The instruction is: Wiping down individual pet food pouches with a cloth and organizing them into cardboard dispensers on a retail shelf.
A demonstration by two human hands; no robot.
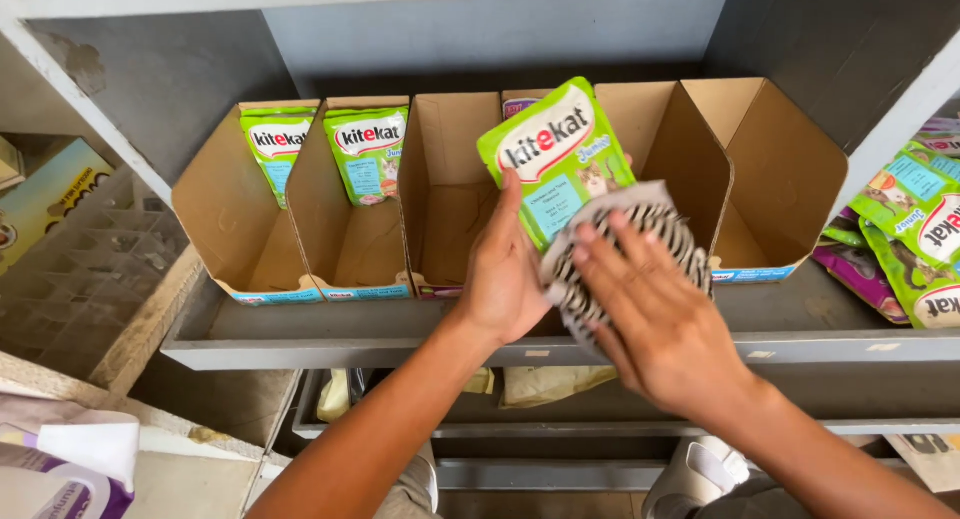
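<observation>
One green pet-food pouch (556, 149) is held upright in front of the shelf (330, 339), above its front edge near the middle. The left hand (503, 269) grips the pouch's lower left side, thumb laid up along its face. The right hand (655, 314) lies flat with fingers spread, pressing a zebra-striped cloth (640, 229) against the pouch's lower right corner.

Five open cardboard display boxes (450, 194) stand side by side along the shelf. Two hold one green pouch each: the leftmost box (273, 149) and the one beside it (368, 151). A purple pouch top peeks from the fourth box, behind the held pouch. At the shelf's right end lies a heap of green and purple pouches (905, 239), too overlapped to count.

The shelf is grey painted metal with a raised front lip, set against a grey back wall; a lower shelf shows beneath.
</observation>
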